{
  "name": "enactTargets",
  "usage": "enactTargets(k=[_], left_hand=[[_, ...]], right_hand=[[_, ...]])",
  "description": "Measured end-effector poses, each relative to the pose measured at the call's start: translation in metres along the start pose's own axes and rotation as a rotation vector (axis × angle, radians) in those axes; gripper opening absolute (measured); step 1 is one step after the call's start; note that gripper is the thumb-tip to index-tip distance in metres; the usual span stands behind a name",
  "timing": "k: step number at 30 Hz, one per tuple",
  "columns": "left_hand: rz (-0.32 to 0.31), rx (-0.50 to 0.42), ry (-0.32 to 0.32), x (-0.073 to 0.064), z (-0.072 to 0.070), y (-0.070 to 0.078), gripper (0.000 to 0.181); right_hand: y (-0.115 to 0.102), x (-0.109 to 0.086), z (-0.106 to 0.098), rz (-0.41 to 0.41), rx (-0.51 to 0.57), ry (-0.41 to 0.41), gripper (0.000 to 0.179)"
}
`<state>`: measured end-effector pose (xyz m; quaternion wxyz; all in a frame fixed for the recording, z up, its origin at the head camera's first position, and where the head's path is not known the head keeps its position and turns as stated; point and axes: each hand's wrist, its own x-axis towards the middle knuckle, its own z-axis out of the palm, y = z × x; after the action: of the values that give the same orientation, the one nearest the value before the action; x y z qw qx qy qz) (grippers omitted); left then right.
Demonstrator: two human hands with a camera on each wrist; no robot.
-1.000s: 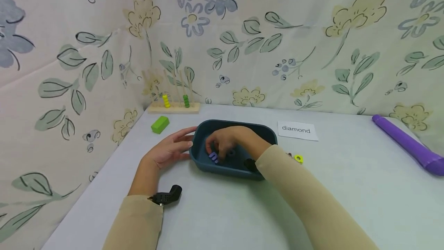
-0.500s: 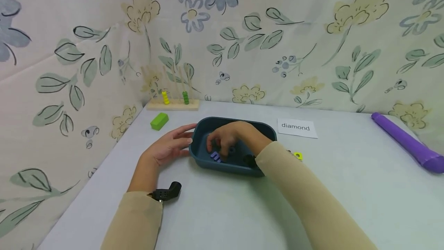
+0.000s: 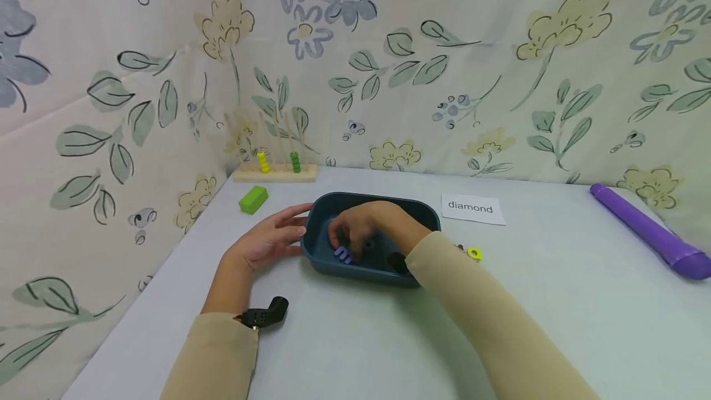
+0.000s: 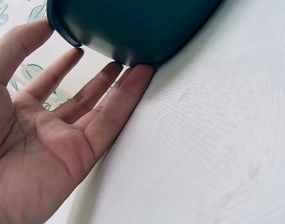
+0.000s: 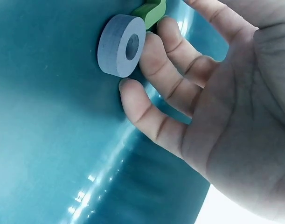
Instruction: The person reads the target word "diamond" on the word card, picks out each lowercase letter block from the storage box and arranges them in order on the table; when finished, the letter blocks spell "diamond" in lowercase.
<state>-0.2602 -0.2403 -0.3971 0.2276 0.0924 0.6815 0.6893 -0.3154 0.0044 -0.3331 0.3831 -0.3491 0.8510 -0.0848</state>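
In the head view, a dark blue-green plastic box (image 3: pixel 355 273) stands on the white table. My left hand (image 3: pixel 272 239) steadies its left end; in the left wrist view the spread fingers (image 4: pixel 126 88) touch the outer wall and rim. My right hand (image 3: pixel 358 224) reaches down inside with fingers bent loosely. By its fingertips lies a purple m-shaped letter piece (image 3: pixel 342 255). The right wrist view shows a grey ring-shaped piece (image 5: pixel 121 45) against the fingertips (image 5: pixel 133 95), and part of a green curved piece (image 5: pixel 151 10) above it. Thumb and forefinger tips are out of that view.
Right of the box lie a white card reading "diamond" (image 3: pixel 473 209) and a small yellow piece (image 3: pixel 474 254), partly behind the right sleeve. A green block (image 3: pixel 253 200) and a wooden bead stand (image 3: pixel 274 173) are back left. A purple tube (image 3: pixel 647 230) lies far right.
Both hands keep their places at the box. The right fingers shift slightly around the purple letter, and the whole view sways a little.
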Motion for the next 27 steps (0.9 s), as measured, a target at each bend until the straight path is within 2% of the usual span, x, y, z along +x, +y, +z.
enactTargets(k=[11,20,27], left_hand=[[0.000,-0.009,-0.001,0.000,0.000,0.000,0.064],[-0.009,0.006,0.014,-0.001,0.000,0.001,0.065],[-0.010,0.005,0.012,-0.004,0.002,0.000,0.065]], right_hand=[[0.002,0.000,0.002,-0.038,0.025,0.064,0.032],[0.018,-0.001,-0.003,-0.083,0.158,0.099,0.031],[0.026,-0.010,-0.010,-0.114,0.291,0.137,0.030]])
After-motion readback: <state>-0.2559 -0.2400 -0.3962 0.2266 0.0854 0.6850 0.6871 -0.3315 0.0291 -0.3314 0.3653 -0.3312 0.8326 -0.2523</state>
